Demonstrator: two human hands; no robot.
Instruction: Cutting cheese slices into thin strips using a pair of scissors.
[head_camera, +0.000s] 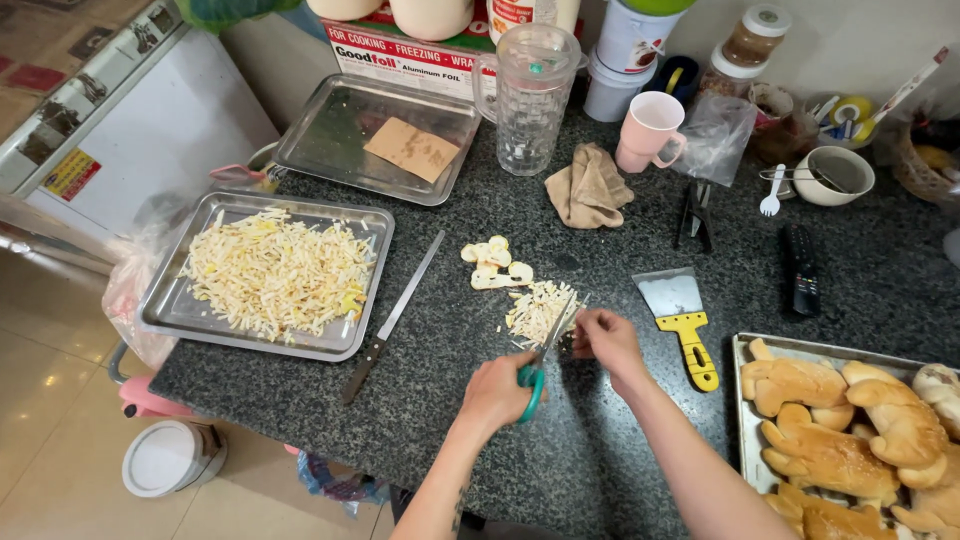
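Our left hand (497, 392) curls its fingers through the teal plastic handles of the scissors (545, 350), whose thin steel blades point up into a small pile of pale shreds (538, 310) on the speckled granite counter (450, 400). Our right hand (605, 340) pinches a piece beside the blades. Pale slices (495, 265) lie just beyond.

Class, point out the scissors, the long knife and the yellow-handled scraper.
scissors (548, 342), head view, on the blades.
long knife (405, 297), head view, mid-blade.
yellow-handled scraper (693, 345), head view, on the handle.
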